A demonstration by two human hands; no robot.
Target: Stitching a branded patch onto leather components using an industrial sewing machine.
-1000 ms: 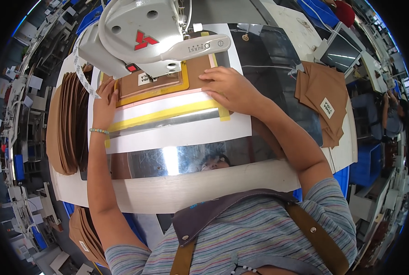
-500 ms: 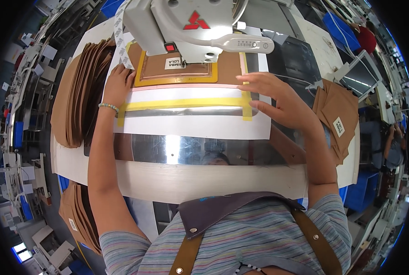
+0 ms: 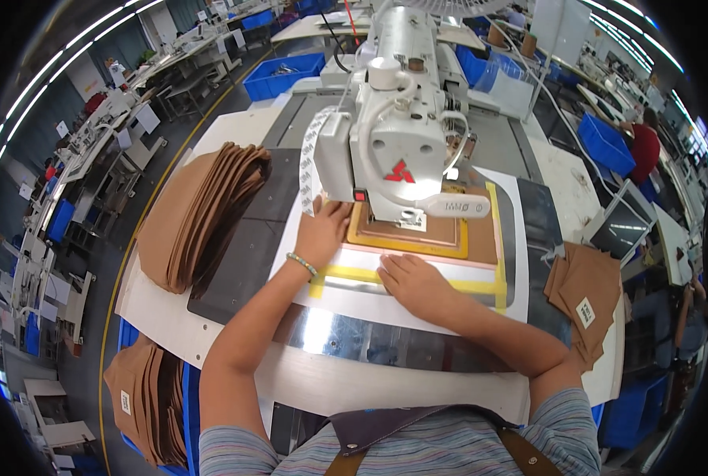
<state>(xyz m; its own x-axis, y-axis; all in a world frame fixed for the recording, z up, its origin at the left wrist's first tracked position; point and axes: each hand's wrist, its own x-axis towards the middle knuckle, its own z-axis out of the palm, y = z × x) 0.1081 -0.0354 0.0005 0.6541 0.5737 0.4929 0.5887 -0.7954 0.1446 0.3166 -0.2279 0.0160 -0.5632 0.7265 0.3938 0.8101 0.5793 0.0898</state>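
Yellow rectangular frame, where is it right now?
In the head view, the yellow rectangular frame lies right of centre beneath the white machine head, with the left hand beside its left edge and the right hand by its near edge.

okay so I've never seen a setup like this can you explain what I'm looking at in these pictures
There's no robot here: these are a person's bare hands, seen from a wide camera on their head looking down, so straight edges bend. The white machine ahead looks like an industrial sewing machine. Beneath its head, a yellow frame lies over a flat brown piece, with a taped white sheet around them. More brown pieces stand in a stack at left and a pile at right. The left hand is by the frame's left edge; the right hand is over the sheet. Neither visibly grips anything.
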